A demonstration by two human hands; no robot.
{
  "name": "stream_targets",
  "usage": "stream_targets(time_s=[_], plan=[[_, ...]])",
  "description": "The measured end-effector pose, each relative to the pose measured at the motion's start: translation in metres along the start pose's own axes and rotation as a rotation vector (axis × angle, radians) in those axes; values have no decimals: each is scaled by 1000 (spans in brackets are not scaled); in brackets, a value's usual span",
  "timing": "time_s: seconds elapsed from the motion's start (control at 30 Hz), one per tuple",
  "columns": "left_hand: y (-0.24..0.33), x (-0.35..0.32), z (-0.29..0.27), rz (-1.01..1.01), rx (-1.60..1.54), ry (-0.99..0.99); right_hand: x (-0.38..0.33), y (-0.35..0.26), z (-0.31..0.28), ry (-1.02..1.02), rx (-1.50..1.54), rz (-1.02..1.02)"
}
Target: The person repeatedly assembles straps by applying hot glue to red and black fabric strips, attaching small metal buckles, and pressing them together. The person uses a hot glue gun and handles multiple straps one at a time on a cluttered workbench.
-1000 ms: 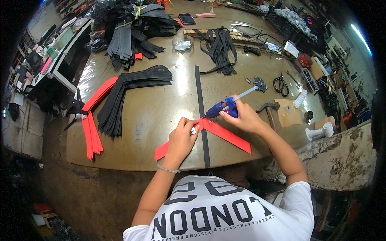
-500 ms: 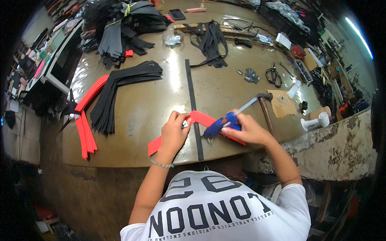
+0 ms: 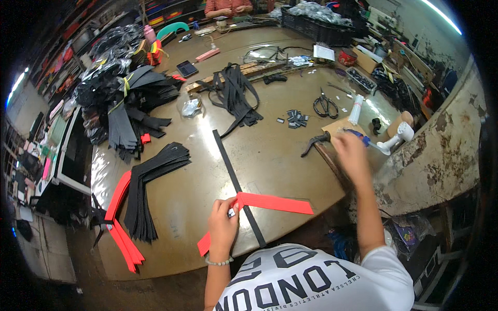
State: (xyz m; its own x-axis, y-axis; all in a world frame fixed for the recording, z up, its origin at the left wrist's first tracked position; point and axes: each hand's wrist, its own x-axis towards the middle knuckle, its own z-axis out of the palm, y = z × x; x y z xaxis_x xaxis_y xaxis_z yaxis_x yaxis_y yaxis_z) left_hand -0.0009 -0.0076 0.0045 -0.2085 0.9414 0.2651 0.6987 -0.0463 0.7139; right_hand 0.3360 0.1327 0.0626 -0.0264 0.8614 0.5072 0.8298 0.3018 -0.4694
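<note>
My left hand [image 3: 223, 228] is closed on a bent red strip [image 3: 275, 202], pinching it near its bend together with a small black-and-white piece [image 3: 231, 212]. One arm of the strip stretches right over the table; the other shows below my hand. A narrow black strip [image 3: 224, 155] runs beneath it. My right hand [image 3: 351, 155] is at the table's right side, smeared by motion. Right by its fingers is a blue glue gun [image 3: 359, 136], partly hidden. Whether those fingers still grip it is unclear. A hammer [image 3: 317, 143] lies beside that hand, next to cardboard [image 3: 337, 125].
Stacked black strips [image 3: 142, 192] and red strips [image 3: 120, 207] lie left. Beyond are bundled black strips [image 3: 122, 124], a strap heap [image 3: 233, 96], small dark pieces [image 3: 295, 119], scissors [image 3: 326, 106] and a white spool [image 3: 397, 139]. Another person [image 3: 228, 8] is at the far side.
My right hand has carried the glue gun away from the red strip, rightward and farther out. My left hand keeps hold of the strip. The head view has shifted, showing more of the far side.
</note>
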Motion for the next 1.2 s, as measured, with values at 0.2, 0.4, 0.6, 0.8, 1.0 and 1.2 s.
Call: stream_targets(time_s=[0.2,0.4,0.6,0.8,1.0,1.2], plan=[[0,-2,-2,-9,34,9,86,-7,164,-180,238,-126],[-1,2,-7,-13,21,7,94,-14,172,-144,-3,-178],[4,2,-12,-48,-175,101,23,-102,97,-464,860,219],[14,2,-21,-419,-585,-75,-94,-157,87,-851,1154,428],[20,-12,-35,-432,-662,-132,-108,-165,78,-749,1252,465],[4,2,-38,-397,-451,-60,-102,-130,86,-463,689,197]])
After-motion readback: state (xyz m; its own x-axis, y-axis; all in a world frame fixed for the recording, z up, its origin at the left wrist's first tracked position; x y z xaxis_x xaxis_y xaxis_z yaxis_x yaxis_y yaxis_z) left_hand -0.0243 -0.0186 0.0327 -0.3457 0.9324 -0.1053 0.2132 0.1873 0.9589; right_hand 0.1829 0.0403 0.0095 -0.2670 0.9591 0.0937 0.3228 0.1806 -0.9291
